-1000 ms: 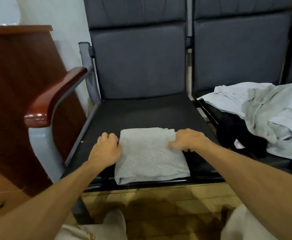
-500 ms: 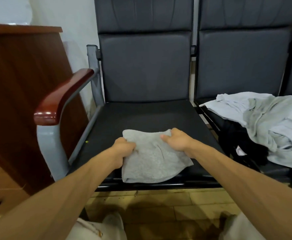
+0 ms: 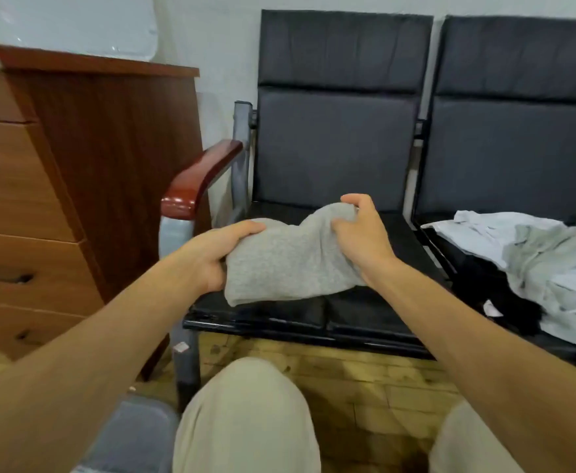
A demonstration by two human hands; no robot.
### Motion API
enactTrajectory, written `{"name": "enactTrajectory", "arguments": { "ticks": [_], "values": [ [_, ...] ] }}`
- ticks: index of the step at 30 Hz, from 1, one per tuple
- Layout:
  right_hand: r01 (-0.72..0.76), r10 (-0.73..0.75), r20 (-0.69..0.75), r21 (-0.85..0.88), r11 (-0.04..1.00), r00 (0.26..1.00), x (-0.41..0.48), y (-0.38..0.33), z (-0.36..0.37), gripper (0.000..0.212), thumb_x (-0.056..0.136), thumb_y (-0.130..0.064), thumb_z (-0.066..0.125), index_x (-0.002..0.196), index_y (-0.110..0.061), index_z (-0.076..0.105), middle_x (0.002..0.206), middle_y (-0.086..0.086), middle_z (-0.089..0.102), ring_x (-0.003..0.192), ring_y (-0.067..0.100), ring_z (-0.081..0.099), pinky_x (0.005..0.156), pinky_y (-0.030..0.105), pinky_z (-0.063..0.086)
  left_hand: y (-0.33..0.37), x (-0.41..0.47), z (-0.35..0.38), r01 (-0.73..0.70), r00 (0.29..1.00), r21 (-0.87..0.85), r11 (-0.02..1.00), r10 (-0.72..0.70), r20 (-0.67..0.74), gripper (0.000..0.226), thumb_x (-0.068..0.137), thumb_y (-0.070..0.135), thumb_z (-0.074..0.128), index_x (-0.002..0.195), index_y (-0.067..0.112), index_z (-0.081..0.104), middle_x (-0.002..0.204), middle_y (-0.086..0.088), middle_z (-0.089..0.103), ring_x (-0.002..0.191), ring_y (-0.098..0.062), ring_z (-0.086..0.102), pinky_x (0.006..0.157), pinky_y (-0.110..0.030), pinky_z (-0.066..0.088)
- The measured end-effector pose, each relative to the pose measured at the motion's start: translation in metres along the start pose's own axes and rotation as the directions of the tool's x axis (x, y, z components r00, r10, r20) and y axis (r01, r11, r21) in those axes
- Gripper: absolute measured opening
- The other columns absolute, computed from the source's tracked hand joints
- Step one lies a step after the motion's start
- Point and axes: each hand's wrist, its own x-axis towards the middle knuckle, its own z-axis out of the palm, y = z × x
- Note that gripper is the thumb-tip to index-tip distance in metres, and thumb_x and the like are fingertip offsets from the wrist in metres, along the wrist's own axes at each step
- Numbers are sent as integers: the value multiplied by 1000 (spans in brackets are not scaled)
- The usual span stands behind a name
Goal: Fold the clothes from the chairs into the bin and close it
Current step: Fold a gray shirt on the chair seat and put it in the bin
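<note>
Here, a folded grey garment (image 3: 286, 261) is held over the black chair seat (image 3: 365, 310), gripped at its left edge by the left hand (image 3: 208, 256) and at its far corner by the right hand (image 3: 363, 233), fingers (image 3: 242, 229) clamped on the cloth. Loose clothes (image 3: 535, 264) are piled on the next seat.

Dark padded chair (image 3: 339, 148), red-brown armrest (image 3: 197, 179) on a grey metal frame. Left of it: wooden drawer cabinet (image 3: 74, 186). Just right: matching second chair (image 3: 518, 148). Behind: white wall (image 3: 218, 35). Under its front edge: yellowish tiled floor (image 3: 365, 380).
</note>
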Motion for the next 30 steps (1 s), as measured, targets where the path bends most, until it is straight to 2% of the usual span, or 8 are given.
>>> {"name": "enactTrajectory", "arguments": {
  "ticks": [4,7,13,18,21,24,26,30],
  "values": [
    [111,-107,146,-23,994,984,-16,-46,51,47,90,-7,46,133,-27,44,120,-8,47,105,12,47,82,28,38,5,-43,-58,-166,973,-58,984,154,-172,27,89,33,65,109,15,64,81,-6,72,68,-20,70,50,-30,51],
    [199,-168,294,-77,977,941,-37,-68,101,46,90,-5,47,130,-28,45,120,-5,49,104,14,48,79,27,38,-8,-70,-107,-302,880,27,953,290,-376,26,97,31,51,122,21,53,99,-4,63,82,-18,64,58,-30,48],
    [394,-222,636,-140,909,739,-96,-77,199,47,91,0,48,129,-28,47,127,-7,49,112,12,45,86,26,37,-92,-121,-206,-403,677,133,905,393,-622,22,100,26,43,121,27,47,107,5,56,99,-14,57,80,-34,52],
    [484,-196,782,-150,862,591,-162,-46,274,43,94,-3,46,126,-31,49,126,-1,55,98,19,59,75,32,50,-188,-163,-251,-313,631,12,950,217,-744,20,100,22,43,120,27,45,105,8,56,91,-7,56,69,-28,48],
    [485,-123,874,-140,863,471,-206,-13,311,42,95,-3,46,128,-30,48,125,4,56,99,31,63,80,45,54,-246,-193,-264,-219,592,-66,973,79,-802,17,101,20,42,117,24,47,104,6,56,87,-8,57,61,-24,44],
    [510,-66,946,-113,853,319,-252,17,344,45,96,0,44,131,-27,47,131,7,52,99,30,60,70,39,52,-300,-225,-273,-157,506,-198,968,-93,-857,17,100,18,42,113,25,49,106,2,58,90,-14,59,65,-29,48],
    [527,-34,977,-86,846,213,-284,30,360,44,96,-1,43,133,-26,46,132,8,50,104,30,57,79,40,50,-332,-244,-279,-127,435,-263,956,-185,-881,18,99,16,42,113,23,49,107,-2,58,92,-19,58,72,-35,52],
    [520,-31,998,-3,854,56,-337,50,379,44,95,-1,43,133,-24,48,140,3,50,121,20,50,70,9,45,-382,-272,-278,-85,332,-421,903,-372,-867,20,96,14,43,114,20,49,107,-7,57,90,-22,55,74,-38,49]
  ]
}}
